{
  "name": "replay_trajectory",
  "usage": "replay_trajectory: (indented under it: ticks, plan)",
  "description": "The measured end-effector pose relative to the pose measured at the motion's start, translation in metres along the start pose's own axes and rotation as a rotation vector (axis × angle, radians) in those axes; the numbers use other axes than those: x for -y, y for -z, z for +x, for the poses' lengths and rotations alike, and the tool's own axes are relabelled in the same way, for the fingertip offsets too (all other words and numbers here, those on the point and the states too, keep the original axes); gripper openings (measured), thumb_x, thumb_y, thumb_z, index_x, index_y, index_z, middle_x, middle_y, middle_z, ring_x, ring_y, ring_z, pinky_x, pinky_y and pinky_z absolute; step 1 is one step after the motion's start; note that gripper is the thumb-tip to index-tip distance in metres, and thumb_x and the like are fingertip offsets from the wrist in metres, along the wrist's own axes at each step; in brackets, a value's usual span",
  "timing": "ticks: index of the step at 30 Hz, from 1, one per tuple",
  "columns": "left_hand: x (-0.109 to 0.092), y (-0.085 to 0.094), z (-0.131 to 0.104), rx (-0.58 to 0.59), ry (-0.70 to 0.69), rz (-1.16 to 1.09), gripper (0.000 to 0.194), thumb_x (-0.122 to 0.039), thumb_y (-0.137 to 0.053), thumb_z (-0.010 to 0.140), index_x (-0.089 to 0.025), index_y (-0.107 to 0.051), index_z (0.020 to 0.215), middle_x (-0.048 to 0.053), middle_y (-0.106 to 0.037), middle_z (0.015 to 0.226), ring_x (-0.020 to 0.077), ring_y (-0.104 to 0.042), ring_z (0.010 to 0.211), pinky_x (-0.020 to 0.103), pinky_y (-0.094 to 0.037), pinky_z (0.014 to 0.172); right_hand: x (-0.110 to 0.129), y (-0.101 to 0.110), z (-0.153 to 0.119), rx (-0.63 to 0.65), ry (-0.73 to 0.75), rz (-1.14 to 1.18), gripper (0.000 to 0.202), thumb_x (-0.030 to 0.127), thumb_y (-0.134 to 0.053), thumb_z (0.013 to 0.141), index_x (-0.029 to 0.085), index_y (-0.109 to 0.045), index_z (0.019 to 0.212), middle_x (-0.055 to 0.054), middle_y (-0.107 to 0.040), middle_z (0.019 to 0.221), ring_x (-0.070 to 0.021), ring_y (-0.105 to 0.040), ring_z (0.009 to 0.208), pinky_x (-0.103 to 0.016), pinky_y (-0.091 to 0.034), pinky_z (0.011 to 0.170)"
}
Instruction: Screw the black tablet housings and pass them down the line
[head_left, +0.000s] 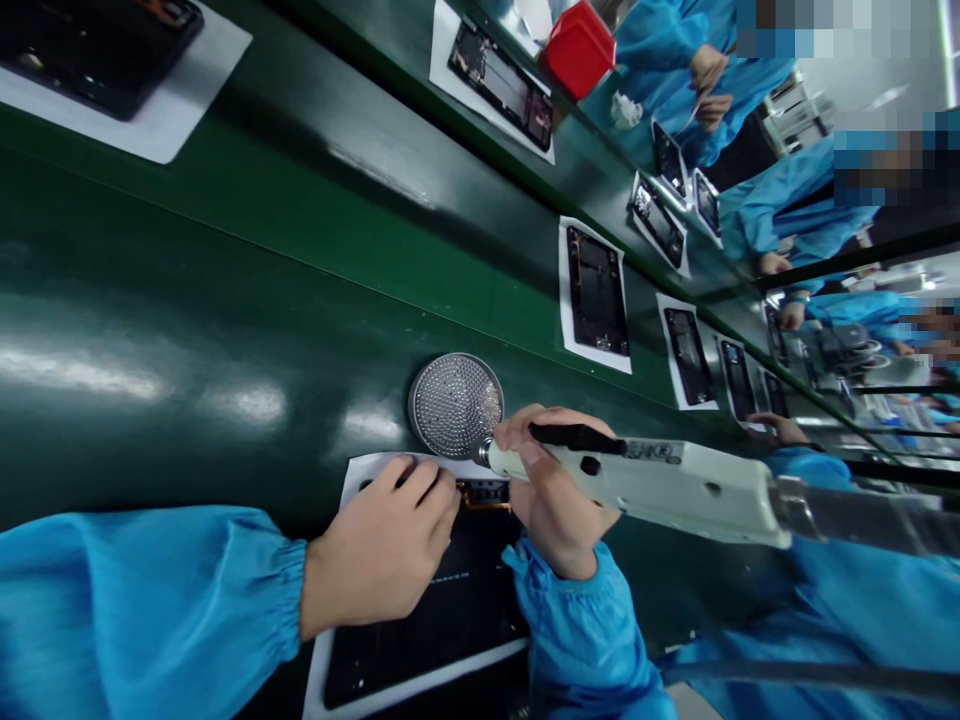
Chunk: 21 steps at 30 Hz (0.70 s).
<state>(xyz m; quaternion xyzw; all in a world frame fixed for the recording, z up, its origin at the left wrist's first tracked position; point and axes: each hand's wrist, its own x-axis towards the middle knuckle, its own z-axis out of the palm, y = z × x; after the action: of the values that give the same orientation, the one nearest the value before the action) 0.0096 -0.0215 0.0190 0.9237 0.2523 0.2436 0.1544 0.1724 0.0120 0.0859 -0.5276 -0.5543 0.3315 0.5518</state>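
On green bench [150, 260]: white sheet [366, 466] under tablet [450, 612]. Resting left hand [386, 540] on tablet, with bent fingers; cannot tell whether pinching anything. Gripping screwdriver [694, 487] in right hand [559, 485], at dish [442, 400] rim with tip [481, 453]. Likely loading tip; next, calling for steady aim at tablet.

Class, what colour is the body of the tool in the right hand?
The tool body is a pale off-white; the head view shows it best.
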Motion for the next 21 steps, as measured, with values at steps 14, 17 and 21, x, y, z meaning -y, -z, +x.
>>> replay_trajectory:
  ticks: [14, 17, 21]
  plan:
    - [0.005, -0.003, 0.022, -0.038, -0.053, 0.099, 0.016, -0.009, -0.054, 0.094, -0.01, -0.065, 0.082, 0.008, -0.06, 0.075, 0.0212, -0.054, 0.071, 0.035, -0.034, 0.062, -0.007, 0.003, -0.003, 0.035, 0.003, 0.005, 0.019, 0.013, -0.065, 0.085, 0.026, -0.065, 0.098, 0.001, -0.061, 0.077, -0.0175, -0.062, 0.071, -0.037, -0.054, 0.064]
    - [0.005, -0.006, 0.021, 0.016, -0.052, 0.069, 0.019, -0.008, -0.051, 0.096, -0.011, -0.064, 0.082, 0.009, -0.061, 0.077, 0.0208, -0.053, 0.074, 0.036, -0.036, 0.067, -0.01, 0.006, -0.006, 0.006, -0.007, -0.044, 0.016, 0.016, -0.066, 0.086, 0.025, -0.063, 0.1, 0.001, -0.061, 0.08, -0.0179, -0.063, 0.074, -0.039, -0.056, 0.068]
    - [0.007, -0.008, 0.021, 0.03, -0.041, 0.054, 0.017, -0.008, -0.052, 0.095, -0.01, -0.064, 0.083, 0.01, -0.062, 0.079, 0.021, -0.053, 0.075, 0.036, -0.037, 0.068, -0.012, 0.007, -0.009, -0.064, -0.057, -0.111, 0.016, 0.02, -0.068, 0.085, 0.023, -0.063, 0.1, -0.002, -0.061, 0.084, -0.0189, -0.062, 0.08, -0.041, -0.057, 0.074]
